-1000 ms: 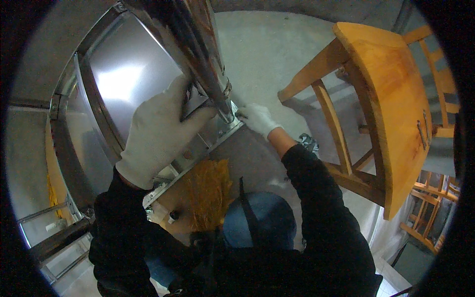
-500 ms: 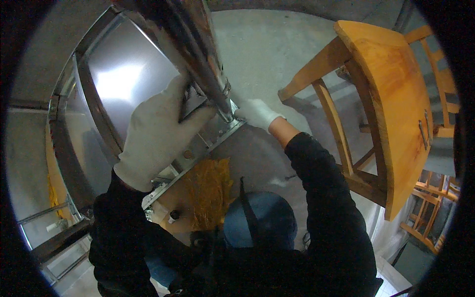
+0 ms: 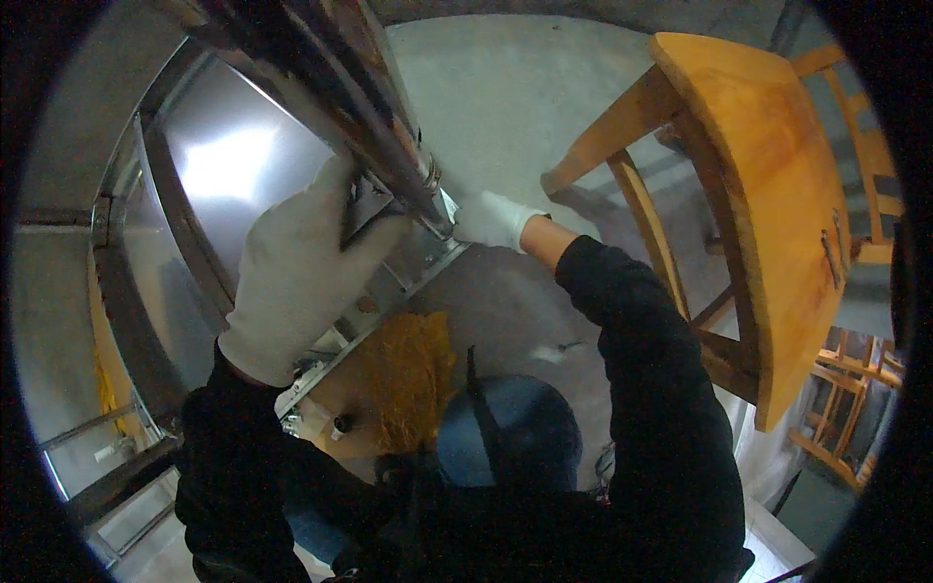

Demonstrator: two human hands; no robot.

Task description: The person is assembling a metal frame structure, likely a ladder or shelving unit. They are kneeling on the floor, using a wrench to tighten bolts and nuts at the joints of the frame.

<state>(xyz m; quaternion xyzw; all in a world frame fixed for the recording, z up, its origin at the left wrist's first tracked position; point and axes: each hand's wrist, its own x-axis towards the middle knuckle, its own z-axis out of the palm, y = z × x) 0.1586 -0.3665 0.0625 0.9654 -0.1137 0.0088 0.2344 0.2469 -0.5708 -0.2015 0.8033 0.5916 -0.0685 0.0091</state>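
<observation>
left hand (image 3: pixel 306 262): white glove, fingers curled round the dark metal bar (image 3: pixel 374 126) and the bracket just under it; palm pressed on the shiny metal panel (image 3: pixel 224 185).
right hand (image 3: pixel 494 219): white glove, mostly hidden behind the bar's lower end; seems to be pinching or pushing something at the panel's lower corner, but grip cannot be told.
bar: runs from the top of the view down to the panel's bottom right corner, tilted, lower end touching the frame rail (image 3: pixel 389 311).
panel: steel sheet in a frame, fills the left of the view, bright glare patch near its middle.
other stuff: wooden stool (image 3: pixel 758 223) on its side, right of the arms, well apart from the panel; concrete floor (image 3: pixel 505 87) behind; blue cap (image 3: pixel 515 428) and orange cloth (image 3: pixel 408 379) below the hands.
risk: judging from this, the bar could slip off the corner if the left grip loosens, since the right hand has little purchase there; fingers near the bar end and rail edge could get nipped; glare hides the joint.
change vs earlier: right hand tucked closer in under the bar end, wrist more bent; left hand same hold, same spot; stool and panel unmoved.
</observation>
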